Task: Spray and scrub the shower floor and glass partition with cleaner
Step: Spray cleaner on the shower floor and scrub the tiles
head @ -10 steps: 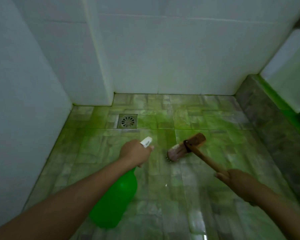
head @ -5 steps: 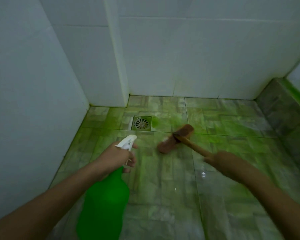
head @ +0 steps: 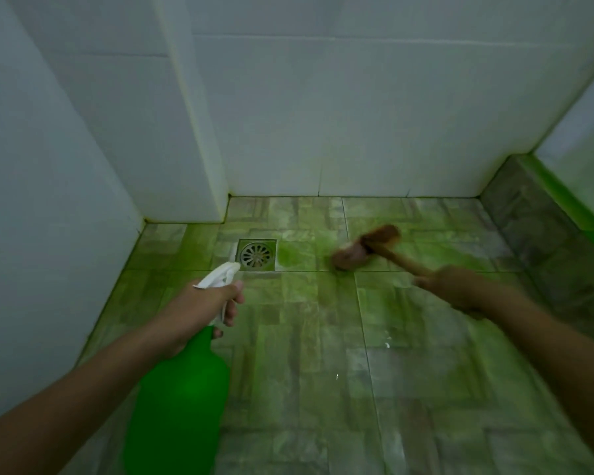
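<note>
My left hand (head: 204, 305) grips the neck of a green spray bottle (head: 179, 402), whose white nozzle (head: 220, 274) points toward the floor drain. My right hand (head: 455, 289) holds the wooden handle of a scrub brush (head: 366, 246). The brush head, blurred by motion, rests on the wet, green-tinted tiled shower floor (head: 323, 337), to the right of the drain and near the back wall.
A square metal floor drain (head: 257, 254) sits near the back left corner. White tiled walls (head: 357, 114) close the back and left. A raised stone curb (head: 542, 228) runs along the right, with a pale panel (head: 587, 142) above it.
The brush has moved away from me across the floor, toward the back wall. My left hand with the bottle has stayed near the drain. The view has shifted a little.
</note>
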